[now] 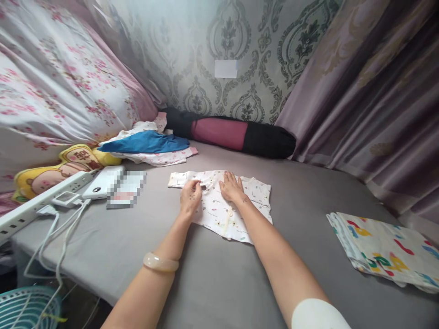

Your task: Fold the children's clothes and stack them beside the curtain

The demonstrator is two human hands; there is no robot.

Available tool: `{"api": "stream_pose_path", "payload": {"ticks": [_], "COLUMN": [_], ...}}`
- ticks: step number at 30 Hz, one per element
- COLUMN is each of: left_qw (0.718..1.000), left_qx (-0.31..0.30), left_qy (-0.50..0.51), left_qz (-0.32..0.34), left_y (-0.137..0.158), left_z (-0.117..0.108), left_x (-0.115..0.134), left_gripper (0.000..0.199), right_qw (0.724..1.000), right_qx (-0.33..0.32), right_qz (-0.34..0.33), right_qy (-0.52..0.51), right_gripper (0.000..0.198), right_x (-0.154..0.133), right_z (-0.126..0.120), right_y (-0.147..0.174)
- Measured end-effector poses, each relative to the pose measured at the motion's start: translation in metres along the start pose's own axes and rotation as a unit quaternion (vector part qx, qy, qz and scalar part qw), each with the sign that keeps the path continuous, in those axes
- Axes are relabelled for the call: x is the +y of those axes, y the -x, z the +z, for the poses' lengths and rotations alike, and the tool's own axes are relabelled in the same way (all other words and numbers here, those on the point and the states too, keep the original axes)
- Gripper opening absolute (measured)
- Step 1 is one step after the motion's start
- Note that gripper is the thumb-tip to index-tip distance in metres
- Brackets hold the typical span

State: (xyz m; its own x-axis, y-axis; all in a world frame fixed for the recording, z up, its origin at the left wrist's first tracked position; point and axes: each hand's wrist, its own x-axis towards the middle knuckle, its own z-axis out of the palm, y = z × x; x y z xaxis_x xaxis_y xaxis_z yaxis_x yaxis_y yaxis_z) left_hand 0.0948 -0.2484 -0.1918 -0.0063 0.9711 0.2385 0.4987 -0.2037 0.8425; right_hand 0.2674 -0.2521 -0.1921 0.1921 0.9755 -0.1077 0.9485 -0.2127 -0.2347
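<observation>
A small white baby shirt (pixel 219 219) with a tiny scattered print lies on the grey bed surface, one sleeve stretched out to the left. At the base of that sleeve, my left hand (pixel 191 197) has thumb and fingers pinched together on the cloth. My right hand (pixel 231 186) rests flat on the upper part of the shirt with its fingers apart. The shirt's far right side shows a folded-over layer. A pale bangle (pixel 160 262) circles my left wrist.
Behind lie a pile of clothes with a blue piece (pixel 147 142) and a black-and-maroon bolster (pixel 219 133). Left are a yellow cushion (pixel 78 157), a power strip (pixel 44 201), cables and a white device (pixel 103 183). A folded patterned cloth (pixel 387 246) sits right; a teal basket (pixel 29 306) stands below.
</observation>
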Motion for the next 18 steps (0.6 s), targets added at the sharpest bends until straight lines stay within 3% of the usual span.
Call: {"api": "stream_pose_path", "payload": {"ticks": [7, 12, 18], "left_qw": [0.993, 0.977, 0.962], "left_qx": [0.067, 0.108, 0.145], "left_qy": [-0.085, -0.169, -0.188], "left_qz": [-0.042, -0.071, -0.136], "left_y": [-0.018, -0.024, -0.025], "left_z": [-0.01, -0.015, -0.02], "left_x": [-0.015, -0.02, -0.02], "left_gripper": [0.036, 0.038, 0.038], "right_qw": [1.0, 0.999, 0.997], "right_qx": [-0.009, 0.006, -0.009], "right_qz": [0.002, -0.039, -0.056], "right_qy": [0.005, -0.02, -0.056], "right_gripper": [0.062, 0.062, 0.066], "right_x": [-0.006, -0.027, -0.04], "right_z": [-0.006, -0.005, 0.001], "right_y": [-0.003, 0.002, 0.001]}}
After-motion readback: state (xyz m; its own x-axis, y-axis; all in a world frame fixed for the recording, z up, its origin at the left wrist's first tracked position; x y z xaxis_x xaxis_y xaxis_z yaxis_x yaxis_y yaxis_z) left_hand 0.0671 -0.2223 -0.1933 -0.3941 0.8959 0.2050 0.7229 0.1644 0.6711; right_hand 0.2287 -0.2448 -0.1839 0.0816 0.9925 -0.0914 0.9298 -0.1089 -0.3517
